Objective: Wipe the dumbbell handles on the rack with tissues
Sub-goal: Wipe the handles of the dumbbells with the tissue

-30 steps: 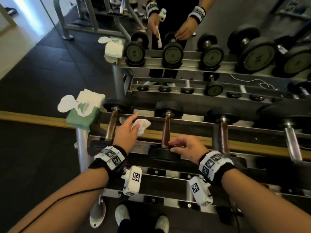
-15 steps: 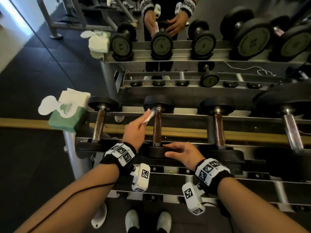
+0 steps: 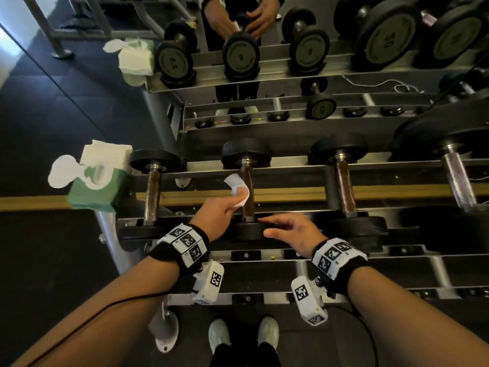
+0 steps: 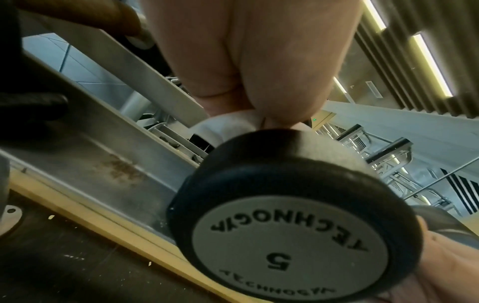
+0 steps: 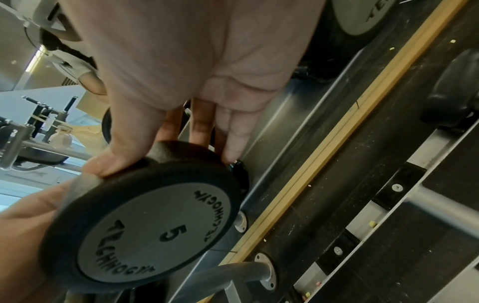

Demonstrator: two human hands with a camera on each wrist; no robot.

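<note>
Several black-headed dumbbells lie in a row on the rack [image 3: 264, 298]. My left hand [image 3: 227, 205] pinches a crumpled white tissue [image 3: 238, 190] and presses it against the left side of the brown handle [image 3: 248, 207] of the second dumbbell from the left. My right hand [image 3: 288, 229] rests on that dumbbell's near head [image 3: 246, 233], fingers stretched out over its top. The right wrist view shows the thumb [image 5: 114, 155] on the rim of the head marked 5 [image 5: 145, 225]. In the left wrist view the tissue [image 4: 228, 127] sits under the fingertips [image 4: 259, 61], behind the same head [image 4: 290, 235].
A green tissue box [image 3: 98, 186] with white tissues pulled up stands at the rack's left end. Neighbouring dumbbells lie left [image 3: 153, 192] and right [image 3: 344, 189] of the held one, with a larger chrome-handled one [image 3: 457, 181] further right. A mirror behind repeats the rack and my hands.
My left hand carried the tissue from the gap between the first two dumbbells onto the second dumbbell's handle, now lower along it. My right hand stayed on the near head.
</note>
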